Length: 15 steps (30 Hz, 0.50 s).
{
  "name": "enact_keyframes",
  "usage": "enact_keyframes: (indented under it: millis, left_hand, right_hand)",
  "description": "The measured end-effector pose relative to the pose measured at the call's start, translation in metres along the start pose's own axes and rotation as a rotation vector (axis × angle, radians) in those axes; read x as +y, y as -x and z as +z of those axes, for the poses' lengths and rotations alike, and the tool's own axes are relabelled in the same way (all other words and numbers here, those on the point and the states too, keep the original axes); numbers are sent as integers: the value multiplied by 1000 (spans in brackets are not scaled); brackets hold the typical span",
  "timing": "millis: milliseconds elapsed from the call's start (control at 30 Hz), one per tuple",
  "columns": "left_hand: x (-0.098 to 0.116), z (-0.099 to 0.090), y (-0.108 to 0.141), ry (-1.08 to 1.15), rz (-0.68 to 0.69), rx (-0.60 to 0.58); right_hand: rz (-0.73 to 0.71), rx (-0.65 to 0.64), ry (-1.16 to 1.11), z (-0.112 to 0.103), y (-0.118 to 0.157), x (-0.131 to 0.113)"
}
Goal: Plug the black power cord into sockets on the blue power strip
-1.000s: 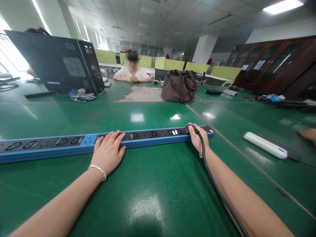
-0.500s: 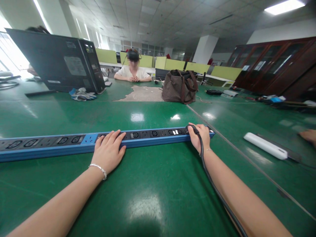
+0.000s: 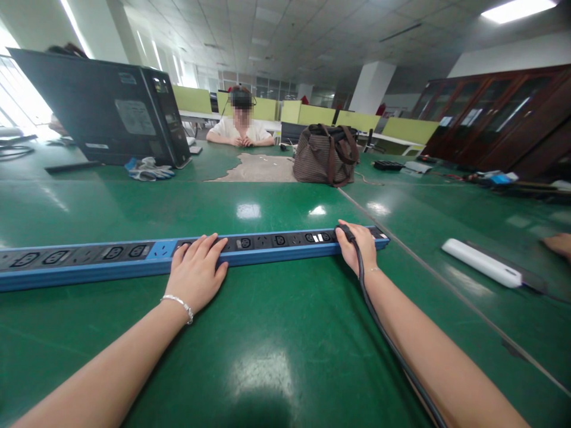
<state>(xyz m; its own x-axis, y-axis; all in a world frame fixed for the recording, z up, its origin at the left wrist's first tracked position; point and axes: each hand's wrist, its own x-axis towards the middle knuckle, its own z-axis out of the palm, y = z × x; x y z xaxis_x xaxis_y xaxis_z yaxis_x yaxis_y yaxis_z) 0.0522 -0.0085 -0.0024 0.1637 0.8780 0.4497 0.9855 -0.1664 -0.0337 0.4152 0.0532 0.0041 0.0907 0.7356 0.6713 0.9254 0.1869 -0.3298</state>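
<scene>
A long blue power strip (image 3: 263, 256) with black sockets lies across the green table before me. My left hand (image 3: 196, 267) grips it left of its middle, fingers over the top and thumb against the near side. Near the strip's right end, my right hand (image 3: 357, 244) is closed around a black plug (image 3: 345, 232). From that plug a black power cord (image 3: 372, 309) runs down along my right forearm. The plug's front sits at the sockets; how deep it is in one is hidden by my fingers.
A black computer case (image 3: 102, 113) and work gloves (image 3: 149, 169) stand at the far left. Beyond the strip is a brown bag (image 3: 319, 157), with a seated person (image 3: 241, 128) farther back. On the right lie a white bar-shaped object (image 3: 482, 263) and another person's hand (image 3: 559, 242).
My right hand and the plug have shifted very slightly left along the strip. My left hand stays in place on it.
</scene>
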Motion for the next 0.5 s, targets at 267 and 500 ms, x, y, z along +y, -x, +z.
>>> enact_keyframes:
  millis: [267, 500]
  left_hand:
    - [1, -2, 0, 3, -2, -2]
    - [1, -2, -1, 2, -2, -14]
  right_hand:
    - [91, -38, 38, 3, 5, 5]
    - [102, -41, 105, 4, 10, 3]
